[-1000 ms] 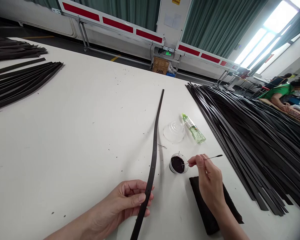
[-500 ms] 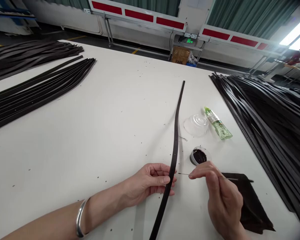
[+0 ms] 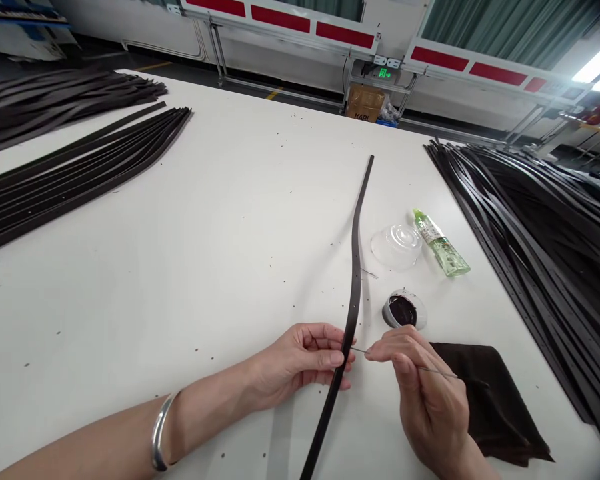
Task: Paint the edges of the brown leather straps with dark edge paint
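Pinching a thin applicator [image 3: 433, 371] between the fingertips, the right hand [image 3: 430, 400] is bringing its tip just beside the strap [image 3: 353, 297], which the left hand [image 3: 305, 357] is gripping with curled fingers. A dye pot [image 3: 403, 311], a clear lid [image 3: 396, 247], a green bottle [image 3: 441, 244] and a dark cloth [image 3: 490, 400] are sitting close by on the table [image 3: 180, 280], between a left strap pile [image 3: 80, 167] and a right strap pile [image 3: 540, 267]

Left hand [image 3: 305, 357] curled, fingers [image 3: 325, 360] half-closed, thumb on top; left forearm [image 3: 195, 413] low across frame. Right hand [image 3: 430, 407] just beside it, thumb and forefinger pinched, wrist bent.
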The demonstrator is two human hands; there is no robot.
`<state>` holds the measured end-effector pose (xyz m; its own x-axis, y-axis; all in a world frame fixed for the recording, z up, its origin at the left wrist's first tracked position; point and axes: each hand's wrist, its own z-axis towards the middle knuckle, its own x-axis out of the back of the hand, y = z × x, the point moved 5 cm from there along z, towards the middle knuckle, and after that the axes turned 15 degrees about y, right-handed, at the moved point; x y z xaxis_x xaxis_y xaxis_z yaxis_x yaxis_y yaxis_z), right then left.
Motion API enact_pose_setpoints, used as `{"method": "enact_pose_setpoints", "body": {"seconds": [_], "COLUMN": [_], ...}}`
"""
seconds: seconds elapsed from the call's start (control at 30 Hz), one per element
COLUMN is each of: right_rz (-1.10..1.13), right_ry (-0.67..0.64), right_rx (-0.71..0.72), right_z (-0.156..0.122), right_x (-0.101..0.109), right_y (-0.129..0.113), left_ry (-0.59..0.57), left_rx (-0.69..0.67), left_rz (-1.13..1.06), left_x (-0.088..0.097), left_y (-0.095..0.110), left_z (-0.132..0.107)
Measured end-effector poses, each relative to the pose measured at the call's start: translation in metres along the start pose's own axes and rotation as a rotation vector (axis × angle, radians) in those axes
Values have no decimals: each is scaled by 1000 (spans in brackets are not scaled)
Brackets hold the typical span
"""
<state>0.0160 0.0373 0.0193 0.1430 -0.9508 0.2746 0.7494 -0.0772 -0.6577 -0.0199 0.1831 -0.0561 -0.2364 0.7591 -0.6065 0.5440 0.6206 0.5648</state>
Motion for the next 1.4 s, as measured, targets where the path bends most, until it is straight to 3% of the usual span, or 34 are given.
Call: {"method": "enact_pose_setpoints", "body": {"seconds": [0.8,1.4], "right_rz": [-31,-73], "right_ry": [-31,-26], "right_rx": [56,62], "right_z": [3,4], "right_x": [-5,-6], "right_y": [-5,-8], "left_ry": [-39,4], "left_rx": [-20,-24], "left_rz": [42,57], "left_x": [-2,-3], "left_y": [3,4], "left_z": [-2,-2]}}
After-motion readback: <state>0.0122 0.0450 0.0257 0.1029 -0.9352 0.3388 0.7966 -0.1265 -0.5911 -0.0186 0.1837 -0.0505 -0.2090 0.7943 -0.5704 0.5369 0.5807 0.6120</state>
